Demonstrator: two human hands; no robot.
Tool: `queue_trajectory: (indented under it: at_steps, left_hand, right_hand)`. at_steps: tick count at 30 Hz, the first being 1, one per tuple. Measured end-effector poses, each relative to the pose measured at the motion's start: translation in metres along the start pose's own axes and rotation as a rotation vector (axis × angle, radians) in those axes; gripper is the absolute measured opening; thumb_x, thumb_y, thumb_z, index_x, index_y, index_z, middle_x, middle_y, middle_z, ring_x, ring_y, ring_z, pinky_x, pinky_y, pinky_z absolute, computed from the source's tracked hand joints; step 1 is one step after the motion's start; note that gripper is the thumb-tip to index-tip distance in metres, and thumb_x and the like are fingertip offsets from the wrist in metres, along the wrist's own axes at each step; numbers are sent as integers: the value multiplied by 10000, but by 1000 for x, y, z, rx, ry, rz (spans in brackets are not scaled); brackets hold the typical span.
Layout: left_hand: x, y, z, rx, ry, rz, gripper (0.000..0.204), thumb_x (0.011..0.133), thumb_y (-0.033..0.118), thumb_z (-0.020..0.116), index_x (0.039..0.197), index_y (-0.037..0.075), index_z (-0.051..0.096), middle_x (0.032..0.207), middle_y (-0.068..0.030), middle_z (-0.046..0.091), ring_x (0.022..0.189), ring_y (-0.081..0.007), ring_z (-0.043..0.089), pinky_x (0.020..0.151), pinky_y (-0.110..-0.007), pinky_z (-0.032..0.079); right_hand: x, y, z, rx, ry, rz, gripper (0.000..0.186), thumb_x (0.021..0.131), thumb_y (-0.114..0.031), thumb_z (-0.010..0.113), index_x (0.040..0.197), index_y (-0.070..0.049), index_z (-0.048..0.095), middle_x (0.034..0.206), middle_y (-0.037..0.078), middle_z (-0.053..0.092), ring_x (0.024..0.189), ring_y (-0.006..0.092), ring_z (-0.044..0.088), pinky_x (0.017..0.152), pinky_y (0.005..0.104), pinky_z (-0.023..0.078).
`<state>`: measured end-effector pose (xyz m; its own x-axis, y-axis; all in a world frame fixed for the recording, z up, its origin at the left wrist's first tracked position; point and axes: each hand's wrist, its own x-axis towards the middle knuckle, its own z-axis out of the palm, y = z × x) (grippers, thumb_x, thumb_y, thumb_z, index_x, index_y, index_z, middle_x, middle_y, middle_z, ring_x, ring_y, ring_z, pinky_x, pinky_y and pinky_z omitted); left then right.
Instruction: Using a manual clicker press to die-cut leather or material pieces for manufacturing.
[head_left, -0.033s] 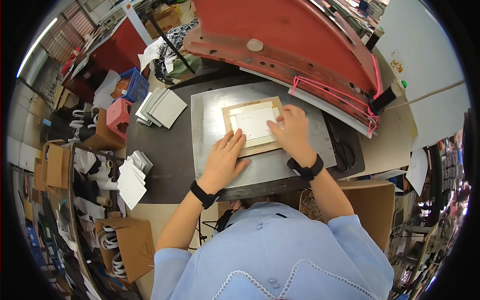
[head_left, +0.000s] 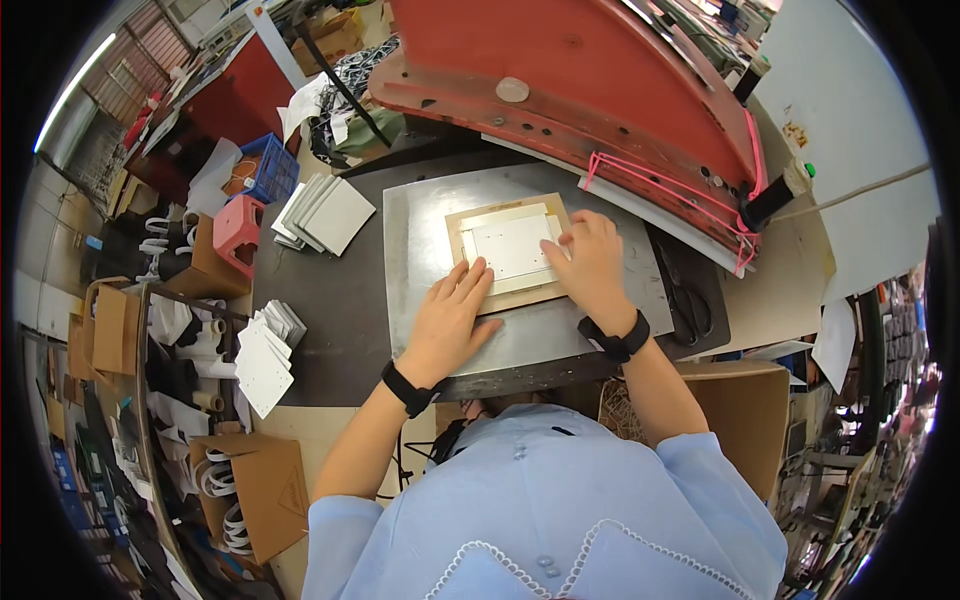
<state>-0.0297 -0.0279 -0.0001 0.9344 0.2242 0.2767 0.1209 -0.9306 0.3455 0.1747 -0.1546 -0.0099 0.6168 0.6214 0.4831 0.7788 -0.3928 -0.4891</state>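
Observation:
A white rectangular piece point(head_left: 508, 248) with small dark holes lies inside a tan board frame point(head_left: 520, 298), which rests flat on a grey metal plate point(head_left: 420, 225). Fingertips of my left hand point(head_left: 448, 322) press on the near left part of the piece and frame; that hand lies flat with its thumb apart. On the other side, my right hand point(head_left: 592, 262) has its thumb at the right edge of the white piece. Its fingers are slightly bent over the frame's upper right corner, and I see nothing held in them.
Stacks of white pieces stand on the dark table, one farther back point(head_left: 335, 215) and one at its left edge point(head_left: 265, 362). A large red machine point(head_left: 560, 60) overhangs the far side, with pink cord point(head_left: 665, 178) along it. Scissors point(head_left: 692, 305) lie right of the plate.
My right hand has shifted very slightly to the right, its thumb still by the white piece's edge. The left hand stays in place.

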Motion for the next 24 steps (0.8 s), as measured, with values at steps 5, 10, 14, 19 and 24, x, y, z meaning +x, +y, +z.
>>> queue_trajectory:
  at_steps: [5,10,14,19,24]
  left_hand:
    - [0,2,-3,13,-11,-1,698,807,292,748,1369,-28,485,1457,-175,468,1358,-368,415,1078,-449,371]
    - [-1,2,-2,-27,7,-11,690,801,276,761,1364,-17,493,1453,-186,467,1363,-376,404,1090,-446,360]
    - [0,11,-14,-205,261,-148,674,771,190,795,1355,7,511,1410,-191,496,1355,-379,404,1109,-441,340]
    - [-6,40,-60,-439,146,-150,660,784,76,794,1378,50,508,1249,-172,616,1142,-290,608,987,-364,470]
    - [-23,63,-74,-758,86,-105,473,810,40,764,1261,92,633,1047,-83,703,943,-188,669,865,-292,524]
  right_hand:
    - [-2,5,2,108,-116,42,262,783,-258,734,811,-17,635,1203,162,587,1159,340,504,969,438,386]
    - [-1,-12,-9,659,-196,195,203,857,-192,702,868,-7,619,1131,142,640,1035,263,620,896,353,468]
    - [-10,-45,-35,875,-311,218,133,903,-115,676,904,1,612,976,86,681,889,162,661,800,278,514]
    - [-37,-62,-79,896,-495,205,128,915,-95,682,951,14,625,958,43,690,887,111,648,802,259,522]
    - [-51,-47,-86,1373,-710,590,202,963,-111,622,1100,26,680,998,84,708,908,128,676,800,249,539]
